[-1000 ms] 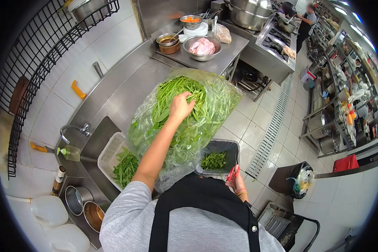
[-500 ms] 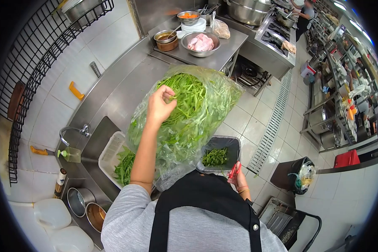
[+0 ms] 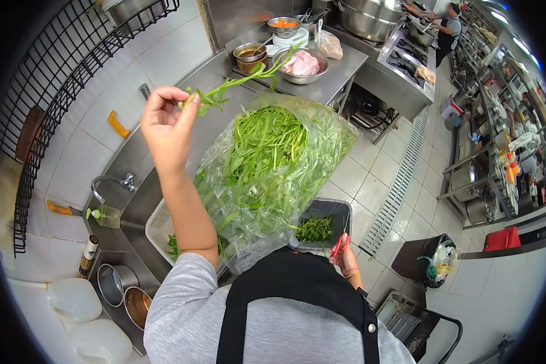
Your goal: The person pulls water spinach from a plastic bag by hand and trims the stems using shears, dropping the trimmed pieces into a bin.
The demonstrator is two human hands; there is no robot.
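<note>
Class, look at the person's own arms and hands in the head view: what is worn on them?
Both hands are bare. The left hand has a bare forearm below a short grey sleeve. The right hand shows thin bracelets at the wrist.

Bag of greens (image 3: 273,164) on counter (image 3: 182,127) — tray (image 3: 158,227) left.

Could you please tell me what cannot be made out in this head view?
- White tray in the sink: its greens mostly hidden by the left hand's forearm.
- Red scissors: blades hidden by the apron; right hand partly covered.
- Bin by the plastic bag: near edge hidden by apron.
</note>
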